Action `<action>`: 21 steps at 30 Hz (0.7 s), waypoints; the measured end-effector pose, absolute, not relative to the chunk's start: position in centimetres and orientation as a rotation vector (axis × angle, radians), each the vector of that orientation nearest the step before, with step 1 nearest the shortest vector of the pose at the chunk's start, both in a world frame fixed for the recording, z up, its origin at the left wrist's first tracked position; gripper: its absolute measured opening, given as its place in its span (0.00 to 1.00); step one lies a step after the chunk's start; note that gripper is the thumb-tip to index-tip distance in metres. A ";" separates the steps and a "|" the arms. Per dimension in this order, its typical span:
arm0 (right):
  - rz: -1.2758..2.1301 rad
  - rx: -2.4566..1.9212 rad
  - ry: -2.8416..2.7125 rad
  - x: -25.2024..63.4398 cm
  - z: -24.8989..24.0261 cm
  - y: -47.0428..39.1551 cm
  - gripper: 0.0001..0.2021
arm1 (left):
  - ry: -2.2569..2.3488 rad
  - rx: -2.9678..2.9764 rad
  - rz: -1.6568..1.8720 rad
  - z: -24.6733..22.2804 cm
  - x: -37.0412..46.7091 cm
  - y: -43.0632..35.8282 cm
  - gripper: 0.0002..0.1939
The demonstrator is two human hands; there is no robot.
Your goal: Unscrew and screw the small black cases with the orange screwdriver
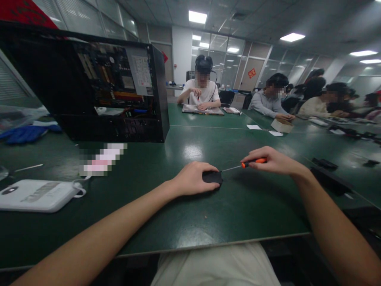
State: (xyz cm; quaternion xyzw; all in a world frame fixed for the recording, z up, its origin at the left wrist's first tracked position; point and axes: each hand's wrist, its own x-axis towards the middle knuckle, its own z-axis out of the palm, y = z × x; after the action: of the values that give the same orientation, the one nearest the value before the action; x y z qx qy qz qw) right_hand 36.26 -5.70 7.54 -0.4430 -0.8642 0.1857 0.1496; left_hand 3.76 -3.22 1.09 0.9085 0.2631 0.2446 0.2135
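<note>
On the green tabletop point(190, 214), my left hand point(193, 178) grips a small black object point(212, 178) that looks like a computer mouse, thumb on the near side and fingers on the far side. In my right hand point(272, 159) is a screwdriver point(244, 164) with an orange and black handle, fingers closed around it. Its thin metal shaft points left, and the tip meets or nearly meets the right end of the black object. Whether it touches I cannot tell.
An open black computer case point(162, 95) stands at the left back. A white power bank point(59, 194) lies at the left, with blue gloves point(25, 134) behind it. Black parts point(330, 180) lie at the right. Across the table a person point(205, 87) works on a flat panel point(205, 110).
</note>
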 end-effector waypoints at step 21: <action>0.945 -1.278 -2.561 33.7 4.7 -5.3 0.24 | 0.739 2.445 0.770 0.6 4.2 -3.5 0.21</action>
State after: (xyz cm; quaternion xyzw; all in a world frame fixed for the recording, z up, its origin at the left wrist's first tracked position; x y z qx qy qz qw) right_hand 33.66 -5.27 4.71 -0.4232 -0.8479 0.3129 0.0635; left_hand 4.24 -3.52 0.60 0.8908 0.2692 0.2806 0.2349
